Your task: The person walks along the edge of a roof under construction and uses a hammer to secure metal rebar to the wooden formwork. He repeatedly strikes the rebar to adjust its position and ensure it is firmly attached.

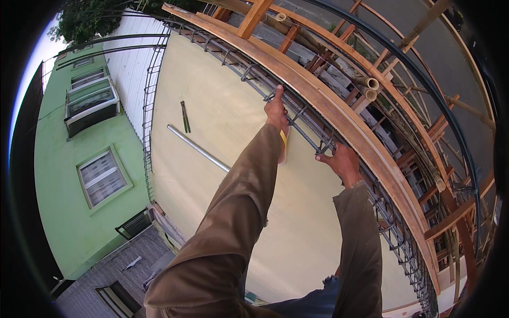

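Note:
A long cage of steel rebar [395,238] with tied stirrups runs along the edge of a pale deck [212,95]. My left hand [275,110] grips the cage's bars, its thumb stretched along the steel and its fingers curled around. Farther down the same cage, nearer to me, my right hand [344,163] holds the bars at a stirrup, thumb toward the deck. Just below my left wrist, a sandal with a yellow strap [285,140] shows, partly hidden by my sleeve. Dark-handled nippers [185,117] and a metal pipe [196,147] lie on the deck to the left.
A wooden form board [339,106] borders the cage on its outer side. Beyond it stand timber framing and bamboo poles [368,84], with a thick black cable [419,79] sweeping across. Another rebar cage [148,111] follows the deck's left edge, near a green building [58,185].

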Demonstrator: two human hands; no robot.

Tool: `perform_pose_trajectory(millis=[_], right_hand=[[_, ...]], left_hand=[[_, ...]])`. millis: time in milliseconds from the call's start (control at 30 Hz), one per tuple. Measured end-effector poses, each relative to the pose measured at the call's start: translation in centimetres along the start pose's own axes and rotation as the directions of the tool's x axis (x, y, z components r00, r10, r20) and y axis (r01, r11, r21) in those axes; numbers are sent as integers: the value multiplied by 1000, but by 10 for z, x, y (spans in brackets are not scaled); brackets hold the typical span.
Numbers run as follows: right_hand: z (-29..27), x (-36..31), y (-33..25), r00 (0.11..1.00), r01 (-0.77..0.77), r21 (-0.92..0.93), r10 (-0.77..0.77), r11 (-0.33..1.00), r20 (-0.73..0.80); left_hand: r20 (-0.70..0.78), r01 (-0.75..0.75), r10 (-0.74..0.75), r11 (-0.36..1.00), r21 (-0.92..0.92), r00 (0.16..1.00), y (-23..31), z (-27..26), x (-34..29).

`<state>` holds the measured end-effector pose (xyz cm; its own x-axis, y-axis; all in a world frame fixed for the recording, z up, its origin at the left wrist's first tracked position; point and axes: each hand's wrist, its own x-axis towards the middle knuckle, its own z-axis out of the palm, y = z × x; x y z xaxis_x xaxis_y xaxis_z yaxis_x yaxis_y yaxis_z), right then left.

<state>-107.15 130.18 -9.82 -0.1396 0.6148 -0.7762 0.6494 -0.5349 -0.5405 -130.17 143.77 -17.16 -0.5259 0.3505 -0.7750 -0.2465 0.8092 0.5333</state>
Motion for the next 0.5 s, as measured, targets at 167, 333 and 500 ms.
perform_pose_trajectory(millis=[167,333,500], right_hand=[[-7,-28,2,996,85,15,-85,996,-3],[-3,-29,15,960,259,-64,-264,964,-97],[-3,-27,26,956,280,13,-277,960,-91]], left_hand=[[-24,-53,52,998,-24,998,12,-1,-38],[-33,-183,183,983,24,983,11,-6,-35],[-47,-241,242,970,35,969,4,1,-26]])
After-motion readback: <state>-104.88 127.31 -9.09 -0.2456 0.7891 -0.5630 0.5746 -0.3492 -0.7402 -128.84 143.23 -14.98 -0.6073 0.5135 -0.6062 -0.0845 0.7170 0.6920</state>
